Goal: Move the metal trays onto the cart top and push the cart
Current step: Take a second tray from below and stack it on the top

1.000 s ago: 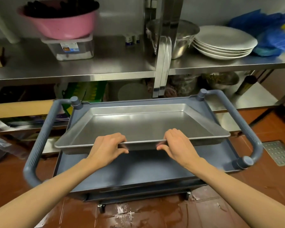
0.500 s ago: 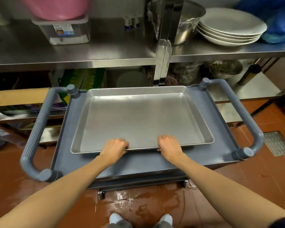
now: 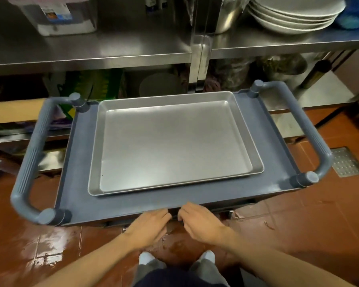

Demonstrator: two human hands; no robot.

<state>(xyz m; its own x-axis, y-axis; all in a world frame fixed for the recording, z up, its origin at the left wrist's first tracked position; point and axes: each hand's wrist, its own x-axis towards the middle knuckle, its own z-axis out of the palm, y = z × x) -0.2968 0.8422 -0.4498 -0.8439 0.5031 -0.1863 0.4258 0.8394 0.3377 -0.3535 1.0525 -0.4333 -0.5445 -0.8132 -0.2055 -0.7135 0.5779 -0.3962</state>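
A shallow rectangular metal tray lies flat on the grey cart top, nearer its left and far side. Both hands are off the tray. My left hand and my right hand hover palm down, side by side, just below the cart top's near edge. Their fingertips point into the dark gap under that edge, and nothing shows in either hand. The shelf below the cart top is hidden from here.
The cart has a ribbed grey handle on the left and on the right. Behind it stands a steel shelf rack with a plastic box, a metal bowl and stacked white plates. The wet red tile floor has a drain grate.
The tray went from tilted in both hands to flat on the cart top. Both hands let go of it and dropped below the cart's near edge, close together.
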